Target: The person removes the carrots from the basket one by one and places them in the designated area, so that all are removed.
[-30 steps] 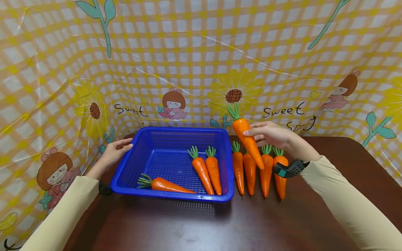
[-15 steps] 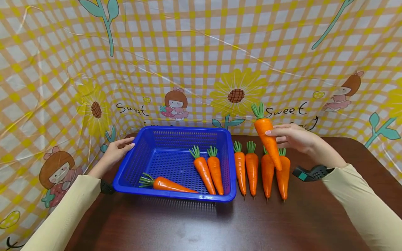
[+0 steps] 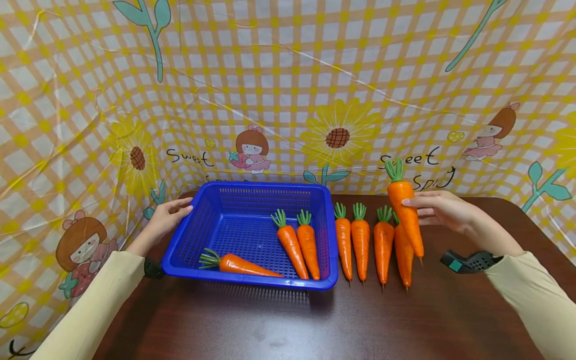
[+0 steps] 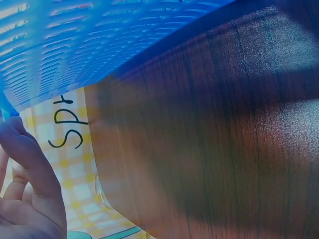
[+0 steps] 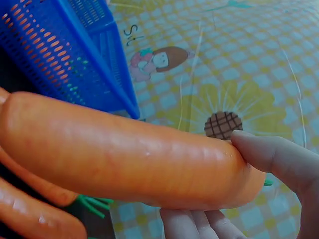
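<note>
My right hand [image 3: 443,212] holds a carrot [image 3: 404,212] between thumb and fingers, its green top up and its tip pointing down. That carrot overlaps the rightmost one of several carrots [image 3: 383,250] lying side by side on the table, right of the basket. In the right wrist view the held carrot [image 5: 129,154] spans the frame, with the thumb above and fingertips below. My left hand [image 3: 165,220] grips the left rim of the blue plastic basket [image 3: 216,278]. Inside the basket, one carrot [image 3: 245,264] lies along the front wall and two [image 3: 291,250] lie near the right side.
The dark brown wooden table [image 3: 270,325] carries everything, with bare surface in front of the basket. A checked yellow cloth [image 3: 270,90] with flowers and cartoon figures hangs behind and at the sides. A dark band sits on each wrist.
My right hand has carried the carrot rightward from beside the basket to over the right end of the row, and slightly lower. The left hand stays at the basket rim.
</note>
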{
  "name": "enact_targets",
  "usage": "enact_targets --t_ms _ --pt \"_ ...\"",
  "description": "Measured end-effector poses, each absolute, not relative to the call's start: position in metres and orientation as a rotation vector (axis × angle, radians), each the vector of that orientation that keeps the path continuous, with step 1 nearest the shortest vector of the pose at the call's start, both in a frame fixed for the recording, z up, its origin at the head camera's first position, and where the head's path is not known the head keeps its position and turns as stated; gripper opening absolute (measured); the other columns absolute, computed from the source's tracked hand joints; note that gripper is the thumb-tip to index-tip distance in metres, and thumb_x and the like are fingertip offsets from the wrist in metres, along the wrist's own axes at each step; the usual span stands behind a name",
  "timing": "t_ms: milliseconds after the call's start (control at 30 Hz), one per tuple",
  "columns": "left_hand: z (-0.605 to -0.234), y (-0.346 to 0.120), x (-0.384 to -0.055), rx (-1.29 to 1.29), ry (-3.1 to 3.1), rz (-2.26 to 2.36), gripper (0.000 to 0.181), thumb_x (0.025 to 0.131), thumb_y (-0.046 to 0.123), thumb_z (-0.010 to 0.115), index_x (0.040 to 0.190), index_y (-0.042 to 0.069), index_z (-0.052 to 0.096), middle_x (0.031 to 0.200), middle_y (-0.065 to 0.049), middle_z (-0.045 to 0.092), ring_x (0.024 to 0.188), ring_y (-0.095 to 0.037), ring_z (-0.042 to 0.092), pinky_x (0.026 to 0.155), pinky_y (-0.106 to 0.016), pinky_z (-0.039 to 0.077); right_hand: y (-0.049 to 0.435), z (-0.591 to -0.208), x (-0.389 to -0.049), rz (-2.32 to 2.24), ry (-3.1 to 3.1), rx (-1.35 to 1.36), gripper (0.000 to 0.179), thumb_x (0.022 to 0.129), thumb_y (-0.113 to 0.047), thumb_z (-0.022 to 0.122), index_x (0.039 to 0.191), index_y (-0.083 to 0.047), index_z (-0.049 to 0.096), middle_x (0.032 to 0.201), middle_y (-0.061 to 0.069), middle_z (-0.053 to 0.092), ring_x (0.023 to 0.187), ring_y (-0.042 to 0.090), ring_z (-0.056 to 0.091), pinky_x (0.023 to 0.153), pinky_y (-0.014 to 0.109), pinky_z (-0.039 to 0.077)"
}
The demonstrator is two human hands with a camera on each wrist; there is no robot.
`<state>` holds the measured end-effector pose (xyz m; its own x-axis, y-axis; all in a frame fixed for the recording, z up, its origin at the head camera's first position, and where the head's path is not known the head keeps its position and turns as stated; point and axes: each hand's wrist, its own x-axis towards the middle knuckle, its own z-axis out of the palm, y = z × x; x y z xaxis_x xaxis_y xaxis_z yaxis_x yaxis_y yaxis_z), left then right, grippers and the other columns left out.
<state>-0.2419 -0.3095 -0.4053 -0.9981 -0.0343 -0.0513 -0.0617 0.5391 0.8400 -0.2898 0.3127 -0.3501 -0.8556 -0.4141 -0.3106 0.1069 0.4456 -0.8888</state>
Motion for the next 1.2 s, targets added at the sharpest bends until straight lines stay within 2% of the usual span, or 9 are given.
enact_targets --t_ms 167,400,600,733,833,1067,1133,1200 --pt "-0.406 -0.309 -0.240 -0.067 2.732 1.487 0.057 0.099 0.036 0.053 0.146 0.004 0.041 0.128 -0.025 0.057 0.080 0.002 0.060 0.071 -0.019 0.051 0.324 -0.356 -0.286 -1.405 2.209 -0.251 0.075 0.101 -0.028 0.045 0.148 0.016 0.006 0.099 -0.024 0.059 0.093 -0.004 0.064 0.084 0.024 0.054" --pt "-0.408 -0.309 -0.237 -0.054 2.746 1.473 0.058 0.099 0.037 0.052 0.146 0.004 0.040 0.135 -0.027 0.052 0.086 0.000 0.059 0.074 -0.019 0.050 0.339 -0.369 -0.281 -1.400 2.210 -0.235 0.071 0.102 -0.028 0.044 0.147 0.015 0.011 0.099 -0.025 0.061 0.094 -0.003 0.064 0.084 0.025 0.054" --pt "-0.409 -0.309 -0.236 -0.052 2.760 1.490 0.059 0.098 0.038 0.053 0.144 0.003 0.043 0.130 -0.024 0.056 0.086 -0.004 0.061 0.072 -0.021 0.051 0.355 -0.378 -0.276 -1.384 2.209 -0.234 0.072 0.103 -0.028 0.042 0.147 0.017 0.008 0.100 -0.028 0.057 0.095 -0.005 0.063 0.084 0.023 0.054" --pt "-0.408 -0.309 -0.234 -0.063 2.759 1.458 0.058 0.099 0.038 0.051 0.146 0.005 0.041 0.134 -0.026 0.052 0.095 -0.009 0.060 0.075 -0.020 0.050 0.363 -0.384 -0.273 -1.387 2.204 -0.240 0.070 0.103 -0.027 0.041 0.146 0.017 0.009 0.101 -0.027 0.058 0.096 -0.005 0.062 0.085 0.023 0.053" --pt "-0.406 -0.308 -0.234 -0.072 2.763 1.439 0.058 0.099 0.039 0.051 0.147 0.007 0.040 0.137 -0.026 0.050 0.098 -0.010 0.058 0.077 -0.019 0.049 0.368 -0.390 -0.271 -1.391 2.204 -0.237 0.067 0.103 -0.027 0.041 0.145 0.016 0.014 0.102 -0.025 0.059 0.096 -0.003 0.063 0.084 0.023 0.053" --pt "-0.406 -0.305 -0.235 -0.066 2.740 1.479 0.059 0.098 0.039 0.052 0.146 0.007 0.041 0.133 -0.026 0.053 0.084 -0.001 0.060 0.074 -0.021 0.051 0.379 -0.401 -0.267 -1.414 2.179 -0.176 0.052 0.103 -0.027 0.042 0.140 0.008 0.032 0.101 -0.022 0.063 0.095 -0.001 0.065 0.084 0.024 0.054" --pt "-0.408 -0.305 -0.235 -0.069 2.744 1.468 0.059 0.098 0.039 0.053 0.146 0.006 0.041 0.134 -0.026 0.052 0.085 -0.002 0.059 0.074 -0.020 0.051 0.382 -0.404 -0.266 -1.435 2.156 -0.170 0.043 0.103 -0.026 0.043 0.136 0.001 0.040 0.100 -0.021 0.064 0.095 0.000 0.065 0.084 0.024 0.055" --pt "-0.408 -0.305 -0.236 -0.069 2.745 1.462 0.059 0.099 0.039 0.052 0.146 0.007 0.041 0.136 -0.026 0.051 0.089 -0.003 0.059 0.075 -0.020 0.050 0.385 -0.407 -0.265 -1.460 2.128 -0.180 0.029 0.103 -0.025 0.042 0.128 -0.012 0.052 0.101 -0.021 0.065 0.094 -0.001 0.066 0.083 0.024 0.055"
